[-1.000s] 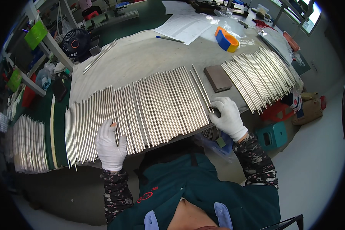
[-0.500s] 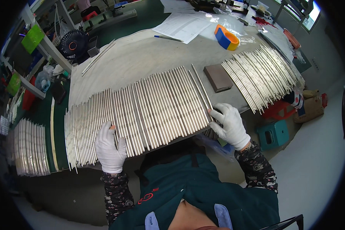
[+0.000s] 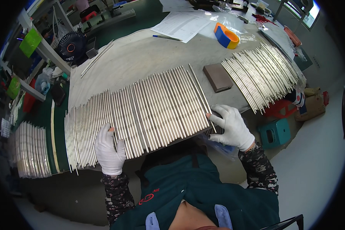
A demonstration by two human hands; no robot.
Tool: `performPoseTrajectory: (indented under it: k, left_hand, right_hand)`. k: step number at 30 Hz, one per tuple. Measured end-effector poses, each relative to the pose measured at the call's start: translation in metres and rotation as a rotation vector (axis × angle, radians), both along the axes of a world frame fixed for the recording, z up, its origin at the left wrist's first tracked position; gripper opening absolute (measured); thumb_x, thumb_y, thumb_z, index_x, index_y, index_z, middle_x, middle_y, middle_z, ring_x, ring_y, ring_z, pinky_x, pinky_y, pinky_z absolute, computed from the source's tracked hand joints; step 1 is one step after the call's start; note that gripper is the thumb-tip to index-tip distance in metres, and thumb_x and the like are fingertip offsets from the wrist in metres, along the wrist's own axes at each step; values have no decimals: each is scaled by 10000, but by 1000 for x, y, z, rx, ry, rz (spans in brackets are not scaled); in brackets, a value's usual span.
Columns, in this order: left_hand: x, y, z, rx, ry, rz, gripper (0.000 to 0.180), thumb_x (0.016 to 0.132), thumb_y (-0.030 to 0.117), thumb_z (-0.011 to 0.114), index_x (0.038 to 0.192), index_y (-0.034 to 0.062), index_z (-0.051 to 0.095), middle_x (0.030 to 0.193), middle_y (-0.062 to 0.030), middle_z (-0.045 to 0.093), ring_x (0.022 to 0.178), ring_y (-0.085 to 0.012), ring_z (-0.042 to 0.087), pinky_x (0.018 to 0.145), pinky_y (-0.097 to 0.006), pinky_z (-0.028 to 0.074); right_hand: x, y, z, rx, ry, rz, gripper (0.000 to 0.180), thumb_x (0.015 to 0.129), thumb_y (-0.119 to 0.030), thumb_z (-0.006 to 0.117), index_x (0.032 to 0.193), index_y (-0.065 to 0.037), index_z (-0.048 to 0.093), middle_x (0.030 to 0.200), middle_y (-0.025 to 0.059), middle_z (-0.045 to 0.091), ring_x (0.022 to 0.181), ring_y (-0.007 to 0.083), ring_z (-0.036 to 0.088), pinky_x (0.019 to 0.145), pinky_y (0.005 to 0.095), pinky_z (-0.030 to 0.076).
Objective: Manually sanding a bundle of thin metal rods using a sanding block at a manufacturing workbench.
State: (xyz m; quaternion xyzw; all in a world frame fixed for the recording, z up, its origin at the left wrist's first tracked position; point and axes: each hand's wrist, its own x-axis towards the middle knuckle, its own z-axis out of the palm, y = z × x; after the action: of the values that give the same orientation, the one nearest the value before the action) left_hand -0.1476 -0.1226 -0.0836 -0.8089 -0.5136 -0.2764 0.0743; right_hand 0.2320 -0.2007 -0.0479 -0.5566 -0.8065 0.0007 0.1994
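A long row of thin silvery metal rods (image 3: 161, 107) lies side by side across the table in front of me. My left hand (image 3: 109, 151), in a white glove with a bare fingertip showing, rests over the near ends of the left part of the row, thumb and fingers apart. At the row's right end, a single rod (image 3: 198, 88) lies slightly aslant, its far end sticking out beyond the others. A fingertip of my gloved right hand (image 3: 234, 128) touches that rod near its close end. The right thumb is spread away, below the finger.
A brown block (image 3: 217, 77) separates the row from another batch of rods (image 3: 260, 76). Farther back are an orange, yellow and blue tape roll (image 3: 227, 37), papers (image 3: 180, 27) and a pen (image 3: 167, 37). A fan (image 3: 71, 46) and wrapped rods (image 3: 31, 149) are at left.
The slanted rod has shifted left toward the row, and more of its near end shows. My right hand has moved a little right and nearer me. The left hand has barely moved.
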Motion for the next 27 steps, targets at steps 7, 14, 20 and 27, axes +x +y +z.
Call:
performPoseTrajectory:
  k: [7,14,20,27]
  left_hand:
    - [0,1,1,-15,-2,-10,435,868,321,582,1078,-59,568,1205,-213,559,1155,-384,523,983,-465,408]
    - [1,0,4,-16,-8,-11,416,844,283,594,1078,-60,568,1210,-212,556,1158,-384,520,985,-464,405]
    - [1,0,3,-13,4,6,413,839,275,599,1084,-56,568,1218,-210,550,1166,-379,515,985,-467,403]
    - [1,0,3,-11,0,-7,412,830,267,606,1086,-54,567,1216,-207,554,1161,-378,520,979,-464,406]
  right_hand:
    - [2,4,0,4,-66,-24,681,589,-379,792,1188,-118,600,1192,98,556,1106,288,525,864,410,431]
    - [2,13,-12,58,-68,-57,611,634,-353,761,1174,-124,592,1195,88,548,1073,275,536,849,399,429]
    - [-2,10,-13,98,12,-22,470,666,-156,724,1104,-93,564,1207,147,537,1086,333,536,886,432,428]
    - [-14,8,-10,84,78,73,447,610,-130,732,1030,-97,582,1191,122,532,1144,317,507,930,422,416]
